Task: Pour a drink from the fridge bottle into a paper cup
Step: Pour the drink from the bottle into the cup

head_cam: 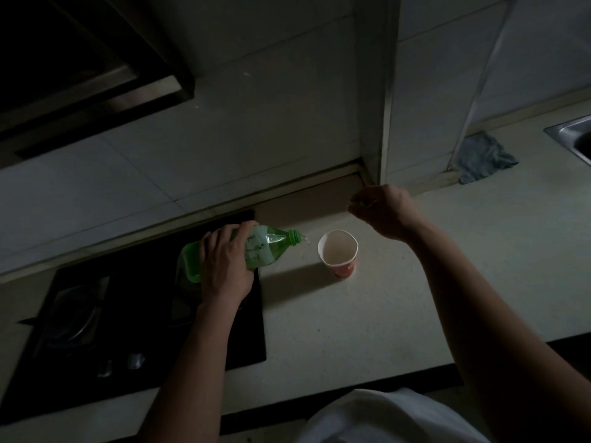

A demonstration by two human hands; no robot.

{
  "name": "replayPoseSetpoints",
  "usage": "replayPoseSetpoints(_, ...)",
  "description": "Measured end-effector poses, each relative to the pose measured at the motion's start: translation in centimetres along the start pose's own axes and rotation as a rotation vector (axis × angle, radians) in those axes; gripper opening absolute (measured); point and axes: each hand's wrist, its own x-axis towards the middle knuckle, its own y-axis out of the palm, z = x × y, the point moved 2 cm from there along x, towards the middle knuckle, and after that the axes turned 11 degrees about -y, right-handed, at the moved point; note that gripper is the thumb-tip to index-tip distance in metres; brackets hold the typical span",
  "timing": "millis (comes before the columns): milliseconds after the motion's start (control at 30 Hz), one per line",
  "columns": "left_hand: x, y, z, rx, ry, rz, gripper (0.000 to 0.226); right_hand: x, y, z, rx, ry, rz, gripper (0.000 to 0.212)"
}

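My left hand [224, 263] grips a green plastic bottle [265, 247] lying nearly on its side, its open mouth pointing right. A thin trickle of liquid leaves the mouth just left of the paper cup [338, 252]. The cup stands upright on the pale counter [367, 314], white inside with a red outer wall. My right hand [382, 207] hovers behind and to the right of the cup, fingers closed around something small and greenish that looks like the bottle cap.
A black gas hob [96, 330] lies under and left of the bottle. A range hood [80, 75] hangs at the top left. A grey cloth [483, 158] lies by the wall at right, with a steel sink [572, 135] at the far right.
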Motion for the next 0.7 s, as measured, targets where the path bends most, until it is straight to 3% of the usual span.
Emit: replayPoseSetpoints(700, 0.7, 0.1, -1.6, -0.002, 0.055, -0.019, 0.084, 0.0, 0.0, -1.5, 0.017, -0.015, -0.023, 0.024)
